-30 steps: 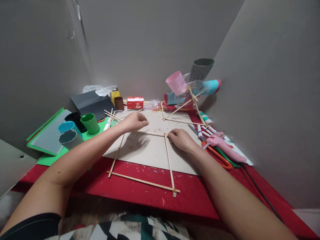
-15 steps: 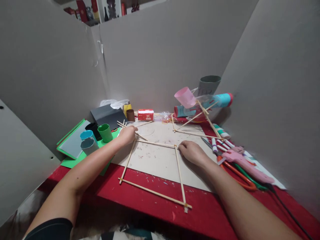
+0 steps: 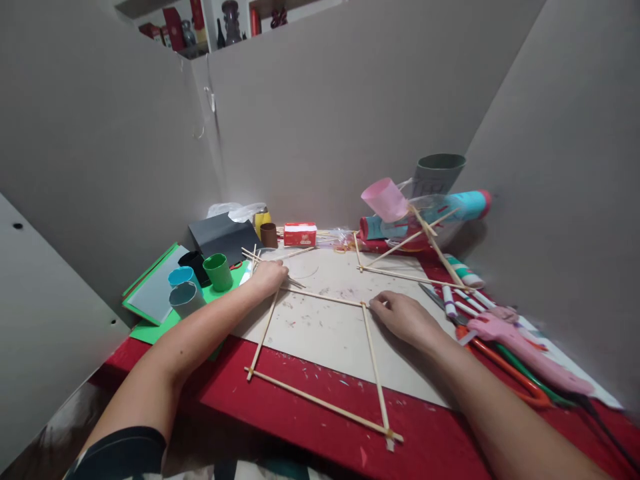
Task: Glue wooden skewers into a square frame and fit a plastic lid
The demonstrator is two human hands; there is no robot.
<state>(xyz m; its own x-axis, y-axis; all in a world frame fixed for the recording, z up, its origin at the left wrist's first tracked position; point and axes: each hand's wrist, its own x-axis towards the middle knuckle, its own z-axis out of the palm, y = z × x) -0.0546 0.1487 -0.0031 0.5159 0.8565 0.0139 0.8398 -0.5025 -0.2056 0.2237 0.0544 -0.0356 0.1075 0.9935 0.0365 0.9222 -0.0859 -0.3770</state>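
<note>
A square frame of thin wooden sticks [image 3: 320, 400], joined with yellowish blobs at the corners, lies across the cardboard and the red table edge. My left hand [image 3: 271, 277] is closed at its far left corner, with fingertips partly hidden behind the hand. My right hand [image 3: 407, 319] has thumb and fingers pinched at the stick end of the far right corner. Just beyond my left hand are several loose sticks [image 3: 250, 254]. A second stick structure [image 3: 415, 273] with a pink paper cup [image 3: 385, 199] stands at the back right.
Paper cups, among them a green one [image 3: 218, 272], stand on green sheets at left. A red box [image 3: 300, 234] sits at the back. On the right lie a pink glue gun [image 3: 530, 350], orange-handled scissors [image 3: 510, 373] and markers [image 3: 449, 301]. Grey panels enclose the red table [image 3: 310, 427].
The whole view has shifted slightly, so everything appears a little farther right and lower. Both hands stay at the same far corners of the frame; the right fingers look slightly more raised.
</note>
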